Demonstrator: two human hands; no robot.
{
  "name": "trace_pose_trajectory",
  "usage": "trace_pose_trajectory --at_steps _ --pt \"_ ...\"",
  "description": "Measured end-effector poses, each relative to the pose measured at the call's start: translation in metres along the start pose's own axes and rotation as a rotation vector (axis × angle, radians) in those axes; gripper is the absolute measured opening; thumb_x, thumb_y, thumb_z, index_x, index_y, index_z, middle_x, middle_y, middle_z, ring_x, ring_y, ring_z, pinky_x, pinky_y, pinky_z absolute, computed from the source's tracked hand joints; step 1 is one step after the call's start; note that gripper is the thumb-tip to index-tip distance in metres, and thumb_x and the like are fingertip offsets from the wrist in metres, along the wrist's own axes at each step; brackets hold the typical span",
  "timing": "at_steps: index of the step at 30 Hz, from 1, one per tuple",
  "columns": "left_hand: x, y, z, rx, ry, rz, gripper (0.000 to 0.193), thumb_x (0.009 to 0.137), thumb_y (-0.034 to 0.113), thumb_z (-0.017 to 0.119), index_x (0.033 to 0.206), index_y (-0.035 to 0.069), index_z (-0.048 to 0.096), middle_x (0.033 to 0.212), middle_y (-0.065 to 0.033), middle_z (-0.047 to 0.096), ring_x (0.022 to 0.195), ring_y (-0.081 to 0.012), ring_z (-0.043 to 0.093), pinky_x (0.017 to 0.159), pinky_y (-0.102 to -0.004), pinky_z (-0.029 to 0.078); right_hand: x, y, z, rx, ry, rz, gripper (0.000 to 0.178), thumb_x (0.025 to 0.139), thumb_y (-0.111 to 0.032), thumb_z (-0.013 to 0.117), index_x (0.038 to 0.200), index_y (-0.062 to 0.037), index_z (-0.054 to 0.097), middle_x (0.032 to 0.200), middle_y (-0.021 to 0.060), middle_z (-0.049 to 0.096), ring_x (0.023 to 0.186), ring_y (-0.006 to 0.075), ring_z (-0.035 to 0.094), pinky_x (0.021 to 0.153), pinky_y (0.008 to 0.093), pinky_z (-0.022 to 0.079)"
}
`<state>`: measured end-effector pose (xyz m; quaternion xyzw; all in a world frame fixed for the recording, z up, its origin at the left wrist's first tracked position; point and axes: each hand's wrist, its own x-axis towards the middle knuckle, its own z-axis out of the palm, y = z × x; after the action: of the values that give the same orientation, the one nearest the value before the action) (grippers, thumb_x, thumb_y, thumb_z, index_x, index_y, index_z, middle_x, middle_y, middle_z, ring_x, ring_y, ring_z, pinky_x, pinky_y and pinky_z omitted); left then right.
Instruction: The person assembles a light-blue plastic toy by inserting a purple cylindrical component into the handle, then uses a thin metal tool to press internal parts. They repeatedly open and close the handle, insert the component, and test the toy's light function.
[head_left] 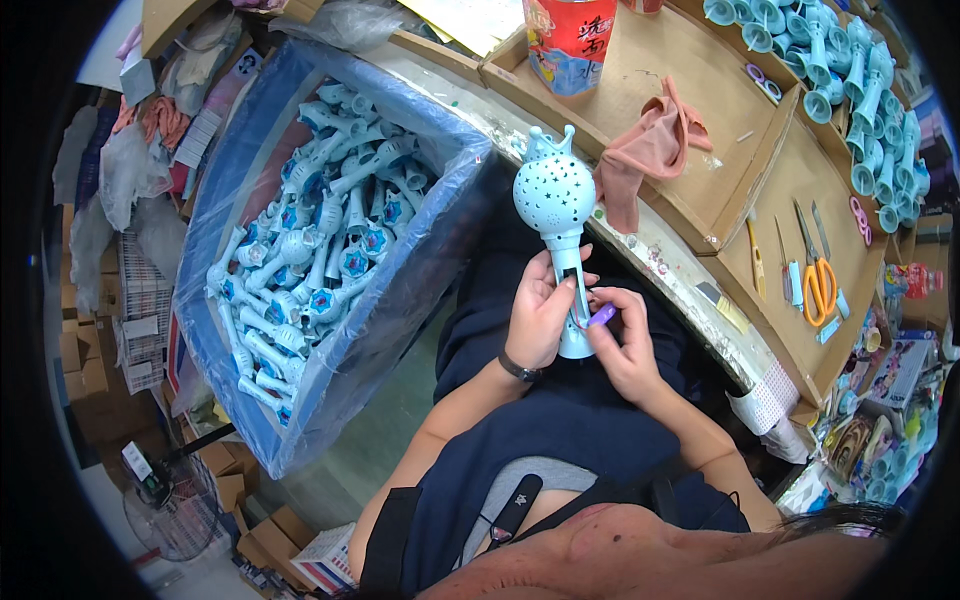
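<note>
A light-blue plastic toy wand [553, 198] stands nearly upright over my lap, its round head pierced with small star-shaped holes and topped by two knobs. My left hand [538, 318] is closed round the handle, just below the head; a dark slot shows in the handle there. Between the thumb and fingers of my right hand [630, 350] is a small purple piece [602, 315], held against the handle's right side. A thin reddish wire shows beside it. What the piece joins inside the handle is hidden.
At left, a blue plastic-lined bin [400, 100] holds many light-blue wand parts. Cardboard trays [700, 205] on the bench hold a pink cloth [650, 150], a red container [572, 45] and orange scissors [818, 292]. More blue parts [880, 110] lie at upper right. A fan [175, 510] stands lower left.
</note>
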<state>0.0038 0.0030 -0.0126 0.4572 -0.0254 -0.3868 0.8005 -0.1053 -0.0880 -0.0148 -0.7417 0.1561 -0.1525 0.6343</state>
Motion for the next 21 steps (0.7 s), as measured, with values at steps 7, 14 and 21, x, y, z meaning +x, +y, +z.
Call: trace_pose_trajectory --at_steps 7,14,21 --pt "-0.002 0.008 0.001 -0.081 -0.022 -0.066 0.039 0.089 -0.005 0.045 0.128 -0.004 0.037 0.129 -0.0147 0.050 0.112 -0.0209 0.054 0.095 -0.0327 0.045 -0.005 0.010 0.013 0.232 -0.069 0.123 0.071 0.076 -0.004 0.071 0.131 -0.0055 0.027 0.124 0.0095 0.037 0.114 0.0175 0.043 0.098 0.0327 0.038" --pt "-0.003 0.011 -0.001 -0.115 -0.025 -0.084 0.038 0.088 -0.005 0.047 0.126 -0.004 0.041 0.128 -0.0140 0.051 0.117 -0.0229 0.052 0.097 -0.0343 0.044 -0.004 0.008 0.009 0.059 -0.093 0.116 0.069 0.077 -0.001 0.065 0.133 -0.0045 0.026 0.124 0.0103 0.038 0.116 0.0184 0.041 0.099 0.0318 0.035" --pt "-0.004 0.010 0.000 -0.119 -0.031 -0.095 0.039 0.088 -0.004 0.047 0.126 -0.004 0.039 0.127 -0.0147 0.052 0.114 -0.0221 0.054 0.096 -0.0340 0.045 -0.003 0.009 0.009 0.107 -0.092 0.108 0.068 0.077 0.000 0.063 0.134 -0.0044 0.026 0.123 0.0103 0.039 0.115 0.0183 0.041 0.099 0.0320 0.034"
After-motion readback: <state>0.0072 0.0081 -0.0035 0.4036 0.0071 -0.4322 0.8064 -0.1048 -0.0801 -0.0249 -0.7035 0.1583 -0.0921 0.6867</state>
